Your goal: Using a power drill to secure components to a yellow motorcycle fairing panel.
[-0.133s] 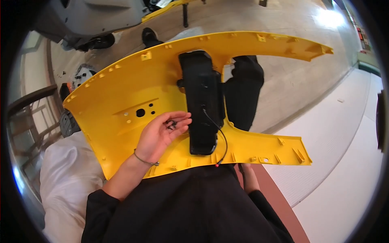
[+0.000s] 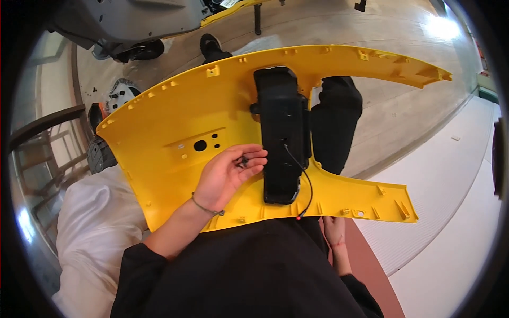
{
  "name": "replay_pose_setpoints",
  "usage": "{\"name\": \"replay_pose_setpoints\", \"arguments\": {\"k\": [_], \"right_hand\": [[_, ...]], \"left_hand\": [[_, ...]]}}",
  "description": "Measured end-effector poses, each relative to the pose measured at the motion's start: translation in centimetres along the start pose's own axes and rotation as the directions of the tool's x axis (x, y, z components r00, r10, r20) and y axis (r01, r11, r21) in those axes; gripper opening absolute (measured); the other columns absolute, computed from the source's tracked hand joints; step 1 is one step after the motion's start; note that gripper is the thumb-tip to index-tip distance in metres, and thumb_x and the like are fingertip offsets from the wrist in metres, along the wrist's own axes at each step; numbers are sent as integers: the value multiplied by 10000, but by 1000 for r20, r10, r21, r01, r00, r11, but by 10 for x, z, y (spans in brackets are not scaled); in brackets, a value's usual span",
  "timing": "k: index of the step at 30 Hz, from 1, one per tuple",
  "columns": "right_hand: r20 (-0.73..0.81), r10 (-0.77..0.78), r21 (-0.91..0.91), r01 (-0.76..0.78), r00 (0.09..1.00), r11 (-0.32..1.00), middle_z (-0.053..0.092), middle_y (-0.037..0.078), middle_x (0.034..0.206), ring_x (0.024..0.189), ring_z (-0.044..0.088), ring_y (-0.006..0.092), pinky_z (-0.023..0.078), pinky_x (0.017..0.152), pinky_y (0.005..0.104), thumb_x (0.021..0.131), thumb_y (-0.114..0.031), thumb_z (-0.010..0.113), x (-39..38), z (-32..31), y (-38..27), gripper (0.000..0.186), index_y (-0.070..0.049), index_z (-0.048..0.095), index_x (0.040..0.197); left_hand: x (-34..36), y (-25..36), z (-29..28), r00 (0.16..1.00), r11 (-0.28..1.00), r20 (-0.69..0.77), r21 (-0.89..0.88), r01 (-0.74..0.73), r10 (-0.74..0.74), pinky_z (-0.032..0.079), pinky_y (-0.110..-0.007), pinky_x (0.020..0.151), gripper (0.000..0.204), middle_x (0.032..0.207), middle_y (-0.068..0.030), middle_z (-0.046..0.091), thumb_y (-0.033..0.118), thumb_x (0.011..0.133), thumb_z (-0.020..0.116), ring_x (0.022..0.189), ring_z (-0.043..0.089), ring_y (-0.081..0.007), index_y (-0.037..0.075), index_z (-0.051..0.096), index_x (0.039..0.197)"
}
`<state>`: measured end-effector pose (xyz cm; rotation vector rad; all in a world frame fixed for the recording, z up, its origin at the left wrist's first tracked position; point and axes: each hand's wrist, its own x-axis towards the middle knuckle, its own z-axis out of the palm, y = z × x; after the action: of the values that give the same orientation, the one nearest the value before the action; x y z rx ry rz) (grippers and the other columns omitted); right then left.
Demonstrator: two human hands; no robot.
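A large yellow plastic panel lies across my lap, its ribbed inner side up. A long black plastic housing sits on it, with a thin black cable running from its middle to a red-tipped end by the panel's near edge. My left hand is over the panel, just left of the housing, palm up with curled fingers. Small black screws, or similar fasteners, rest in those fingers. My right hand is low beside my right thigh, at the panel's near edge; its fingertips are hidden there.
White cloth is bunched at my left, near a dark-framed chair. A grey vehicle body stands at the far left. At right is a white ribbed board. A small part lies on the right.
The whole scene has shifted right in the picture. More of my right hand and wrist shows below the panel's edge. My left hand keeps its place by the black housing.
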<state>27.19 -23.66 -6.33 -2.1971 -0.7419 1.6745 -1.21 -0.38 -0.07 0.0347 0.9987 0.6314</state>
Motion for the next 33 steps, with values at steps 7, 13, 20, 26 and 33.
{"name": "replay_pose_setpoints", "arguments": {"k": [7,13,20,26,33], "right_hand": [[94,-613,-122,620,785,775,604,103,730,685,591,277,451,602,317,710,-41,679,-83,-7,-175,135,-25,589,810],[-37,-718,-472,621,695,626,405,250,1268,1160,414,381,361,962,396,669,-181,741,31,41,-219,722,-18,396,1282],[-123,-643,-746,357,756,562,375,312,1247,1129,372,453,345,957,455,624,-306,745,65,86,-229,918,-54,273,1369],[-174,-697,-628,466,696,623,439,271,1164,1107,401,417,364,940,426,573,-207,728,74,73,-224,917,-48,294,1365],[-174,-543,48,558,822,829,471,153,1174,1066,490,262,416,902,341,576,-100,732,24,15,-233,928,-35,265,1375]], "left_hand": [[2,-7,7,1000,999,27,53,10,-11,450,-298,872,282,1082,-154,559,89,928,362,965,562,-197,-42,463,1157],[-3,-9,5,996,987,-12,139,-82,84,457,-281,873,198,1063,-145,567,105,941,411,967,564,-186,-18,499,1068],[-15,-13,15,999,997,12,64,-52,51,468,-286,865,197,1023,-140,579,137,949,405,937,576,-188,-14,511,1021],[-19,-13,20,998,994,49,100,-36,31,471,-290,833,211,976,-137,586,154,947,399,899,578,-185,-13,513,1009],[-17,-4,5,999,998,-28,53,-33,34,462,-298,813,238,935,-125,581,191,939,408,869,568,-192,-11,531,970]]}}
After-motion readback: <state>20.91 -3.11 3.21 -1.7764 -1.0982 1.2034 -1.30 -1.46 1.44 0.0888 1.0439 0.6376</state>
